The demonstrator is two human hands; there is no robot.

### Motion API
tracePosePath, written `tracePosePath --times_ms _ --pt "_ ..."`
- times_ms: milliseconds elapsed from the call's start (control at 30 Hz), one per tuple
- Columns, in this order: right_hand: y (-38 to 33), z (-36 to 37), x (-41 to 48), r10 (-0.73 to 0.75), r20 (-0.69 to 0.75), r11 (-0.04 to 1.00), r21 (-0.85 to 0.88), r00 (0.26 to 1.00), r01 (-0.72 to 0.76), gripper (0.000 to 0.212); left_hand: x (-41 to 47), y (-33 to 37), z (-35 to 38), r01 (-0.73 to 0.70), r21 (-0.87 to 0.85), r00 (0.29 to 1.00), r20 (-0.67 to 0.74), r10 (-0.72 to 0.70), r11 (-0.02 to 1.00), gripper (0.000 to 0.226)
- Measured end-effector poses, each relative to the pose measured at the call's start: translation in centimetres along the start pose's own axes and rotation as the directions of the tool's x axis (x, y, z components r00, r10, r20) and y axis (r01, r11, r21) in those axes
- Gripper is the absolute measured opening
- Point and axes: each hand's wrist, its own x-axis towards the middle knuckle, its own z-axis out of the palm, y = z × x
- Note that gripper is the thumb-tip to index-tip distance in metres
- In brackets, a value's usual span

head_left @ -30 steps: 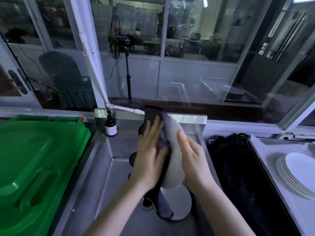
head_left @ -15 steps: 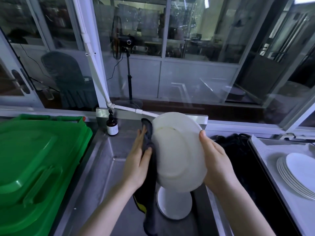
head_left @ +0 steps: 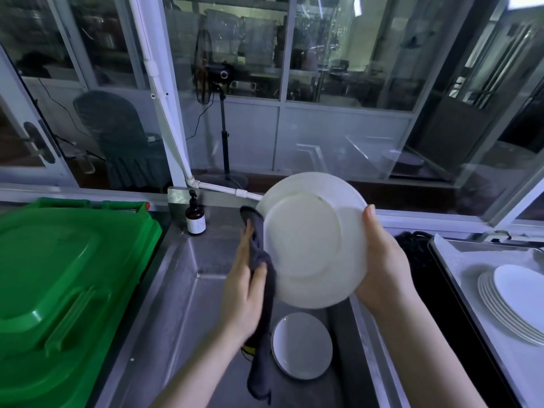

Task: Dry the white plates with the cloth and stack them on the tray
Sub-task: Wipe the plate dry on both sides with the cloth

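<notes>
I'm holding the plate [head_left: 312, 248] up over the sink [head_left: 182, 290], right hand [head_left: 385, 272] gripping its right rim. Left hand [head_left: 243, 290] is pinching the cloth [head_left: 263, 343] against its left edge. Second plate [head_left: 301, 346] is lying in the sink; stack [head_left: 515, 301] is sitting on the tray [head_left: 471, 260].

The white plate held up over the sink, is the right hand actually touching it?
Touching. The head view shows the right hand gripping the plate at its right rim, thumb over the edge.
</notes>
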Motion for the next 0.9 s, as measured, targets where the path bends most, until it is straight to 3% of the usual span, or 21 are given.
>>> tracePosePath --times_ms 67,167,333,433,500,567,733,900 --pt "-0.1 0.7 0.2 0.033 -0.033 0.993 0.117 0.999 -0.029 0.064 -2.0 0.5 1.2 -0.112 -0.003 0.993 0.032 0.112 0.994 0.065" --pt "0.3 1.7 0.4 0.077 -0.061 0.97 0.235 0.995 -0.06 0.06 -2.7 0.6 2.4 -0.265 0.063 0.962 0.076 0.261 0.962 0.066" --pt "0.5 2.0 0.2 0.09 -0.02 0.96 0.268 0.996 -0.082 0.058 -1.1 -0.2 1.3 -0.095 -0.033 0.995 -0.03 0.094 0.995 0.061" --pt "0.9 2.6 0.6 0.099 -0.073 0.953 0.295 0.992 -0.073 0.057 -1.7 0.8 1.5 -0.304 0.161 0.952 0.07 0.297 0.939 0.067" --pt "1.6 3.1 0.6 0.11 -0.111 0.958 0.276 0.988 -0.076 0.051 -2.0 1.3 2.2 -0.495 0.293 0.868 0.215 0.448 0.818 0.062" --pt "2.5 3.2 0.6 0.121 -0.088 0.969 0.225 0.989 -0.099 0.046 -1.6 2.0 2.4 -0.559 0.306 0.825 0.297 0.48 0.771 0.056" --pt "3.6 2.6 1.0 0.06 0.014 0.997 0.052 0.998 -0.061 0.038 0.3 3.1 1.5 -0.559 0.204 0.801 0.384 0.46 0.804 0.066" --pt "4.4 3.2 0.8 0.033 0.039 0.998 0.052 0.999 -0.036 0.039 2.4 4.5 1.8 -0.535 0.165 0.813 0.367 0.452 0.829 0.064"
